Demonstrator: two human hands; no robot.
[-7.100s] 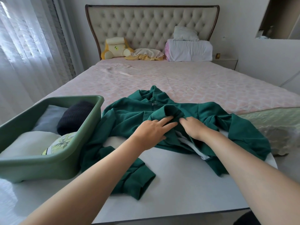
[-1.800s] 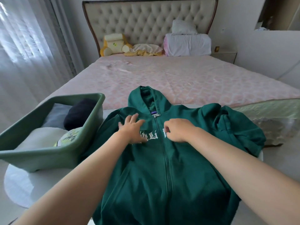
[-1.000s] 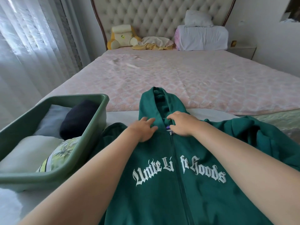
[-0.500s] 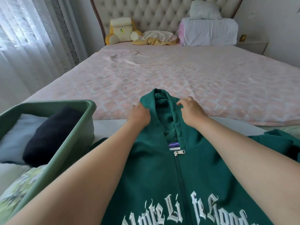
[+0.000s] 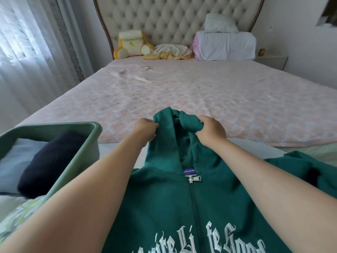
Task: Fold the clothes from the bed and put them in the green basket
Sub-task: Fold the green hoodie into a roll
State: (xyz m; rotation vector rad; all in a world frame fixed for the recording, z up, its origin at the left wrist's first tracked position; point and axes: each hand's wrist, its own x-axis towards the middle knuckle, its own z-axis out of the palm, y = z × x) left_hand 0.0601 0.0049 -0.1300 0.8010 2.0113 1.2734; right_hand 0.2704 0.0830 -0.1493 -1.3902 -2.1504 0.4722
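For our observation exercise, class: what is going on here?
A person is folding a green zip hoodie that lies front up with the zipper closed. Their left grip and right grip each hold a side of its hood, near the bed. The green basket at the left already holds folded clothes.

Hoodie: a dark green hoodie [image 5: 164, 207] lies front up, zipped to the collar, with white gothic lettering across the chest and a purple label inside the neck.
Position: spread on the white bench [image 5: 116, 148] at the foot of the bed [image 5: 182, 92].
Hood: the hood [image 5: 173, 136] is bunched and raised toward the bed's edge, its sides gripped by the left hand [image 5: 145, 132] and the right hand [image 5: 211, 130].
Basket: the green basket [image 5: 73, 125] stands at the bed's foot, toward its left corner.
Contents: a dark navy knit [image 5: 49, 161], a pale blue piece [image 5: 11, 161] and leaf-print fabric [image 5: 16, 216].
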